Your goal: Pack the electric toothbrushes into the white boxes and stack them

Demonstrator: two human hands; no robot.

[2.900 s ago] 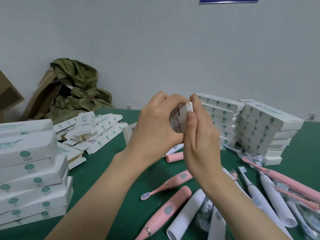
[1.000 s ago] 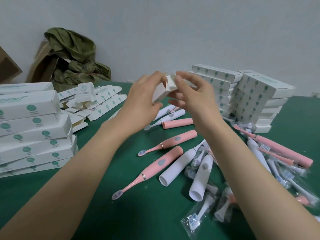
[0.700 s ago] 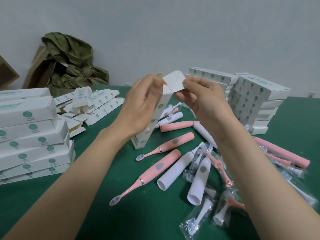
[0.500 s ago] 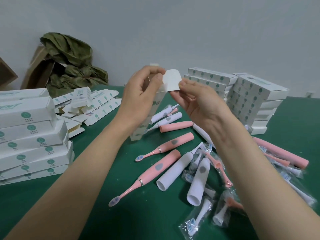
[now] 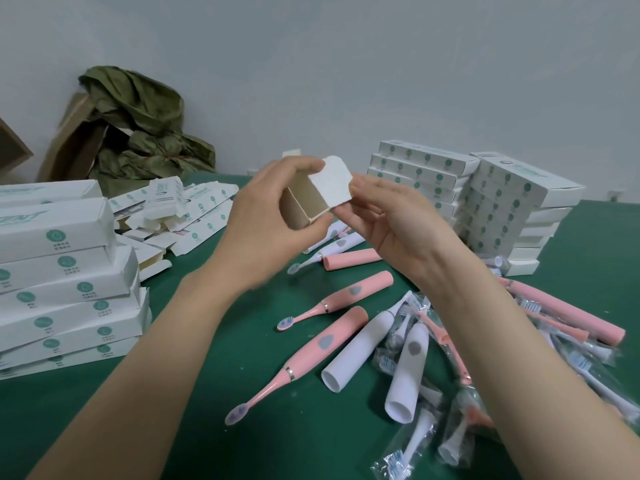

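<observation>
An open white box (image 5: 304,206) is held above the worktop (image 5: 207,393). The left hand (image 5: 263,233) grips its body and the right hand (image 5: 398,223) pinches its flap (image 5: 330,185). Loose toothbrushes (image 5: 325,344) lie beneath. Green-dotted box stacks (image 5: 62,271) flank both sides, their print unreadable.

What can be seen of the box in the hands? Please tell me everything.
The box is white cardboard, brown inside. It is held above the table, open end toward the camera. Its end flap stands open to the right. The left hand grips its body; the right hand pinches the flap. Nothing shows inside.
</observation>
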